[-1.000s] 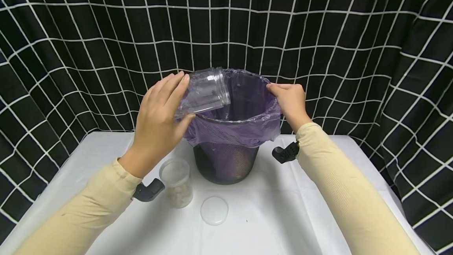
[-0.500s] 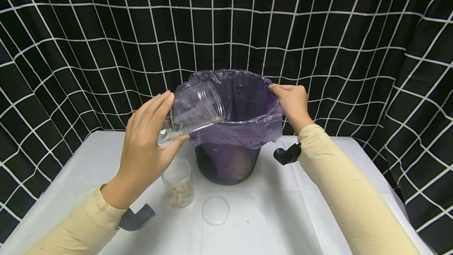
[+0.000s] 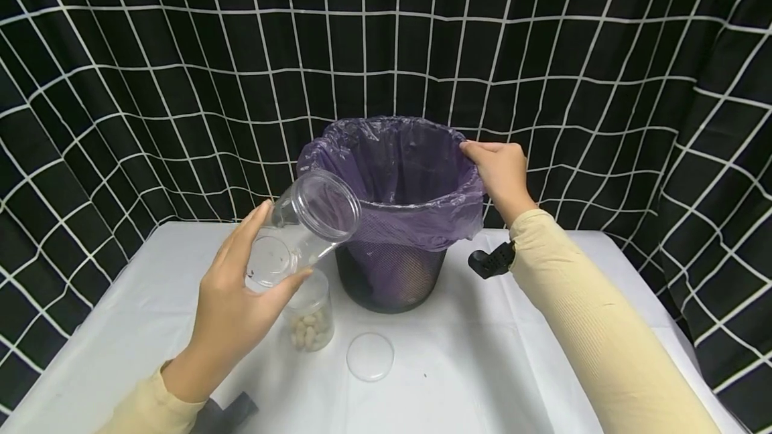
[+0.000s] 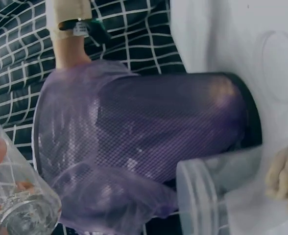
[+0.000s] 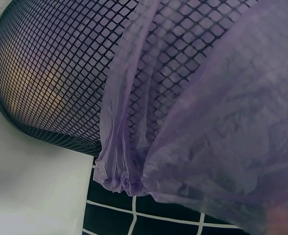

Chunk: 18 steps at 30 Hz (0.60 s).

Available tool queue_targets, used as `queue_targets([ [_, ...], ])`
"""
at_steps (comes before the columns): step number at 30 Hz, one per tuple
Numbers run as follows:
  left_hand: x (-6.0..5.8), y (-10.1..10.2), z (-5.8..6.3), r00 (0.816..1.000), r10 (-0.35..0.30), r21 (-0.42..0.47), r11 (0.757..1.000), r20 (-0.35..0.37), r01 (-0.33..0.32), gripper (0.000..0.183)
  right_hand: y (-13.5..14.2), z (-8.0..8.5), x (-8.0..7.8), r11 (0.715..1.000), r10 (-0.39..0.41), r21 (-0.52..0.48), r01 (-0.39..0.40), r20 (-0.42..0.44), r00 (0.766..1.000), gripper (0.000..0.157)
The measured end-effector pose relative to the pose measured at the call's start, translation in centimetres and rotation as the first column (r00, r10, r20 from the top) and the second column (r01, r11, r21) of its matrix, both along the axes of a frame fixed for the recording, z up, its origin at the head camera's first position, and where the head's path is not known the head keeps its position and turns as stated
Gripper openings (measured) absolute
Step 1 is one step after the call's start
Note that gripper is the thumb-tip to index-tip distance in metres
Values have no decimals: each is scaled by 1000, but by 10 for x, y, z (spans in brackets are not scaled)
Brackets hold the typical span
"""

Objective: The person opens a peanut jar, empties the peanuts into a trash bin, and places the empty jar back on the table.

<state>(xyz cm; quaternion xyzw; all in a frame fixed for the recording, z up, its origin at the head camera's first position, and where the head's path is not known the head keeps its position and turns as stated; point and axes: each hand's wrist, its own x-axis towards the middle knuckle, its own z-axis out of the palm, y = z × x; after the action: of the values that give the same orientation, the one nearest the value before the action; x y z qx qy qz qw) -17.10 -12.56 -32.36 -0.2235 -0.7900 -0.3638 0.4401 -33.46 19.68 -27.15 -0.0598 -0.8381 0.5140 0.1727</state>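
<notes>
Beside the bin (image 3: 391, 283), your left hand (image 3: 232, 303) grips a jar (image 3: 295, 236); your right hand (image 3: 502, 169) pinches the liner (image 3: 416, 228), likely steadying it.

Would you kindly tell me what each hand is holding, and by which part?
The left hand holds the tilted clear jar by its sides, near the base; the right hand pinches the purple bag at its upper edge.
</notes>
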Motion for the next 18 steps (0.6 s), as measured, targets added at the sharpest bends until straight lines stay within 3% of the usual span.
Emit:
queue_targets([
  [9,11,2,-19,982,42,85,995,184,-58,89,-1,0,0,1000,-4,7,4,3,1000,38],
  [18,19,12,-41,971,29,122,991,238,-59,90,-1,1,1,1000,0,-3,0,6,1000,38],
])
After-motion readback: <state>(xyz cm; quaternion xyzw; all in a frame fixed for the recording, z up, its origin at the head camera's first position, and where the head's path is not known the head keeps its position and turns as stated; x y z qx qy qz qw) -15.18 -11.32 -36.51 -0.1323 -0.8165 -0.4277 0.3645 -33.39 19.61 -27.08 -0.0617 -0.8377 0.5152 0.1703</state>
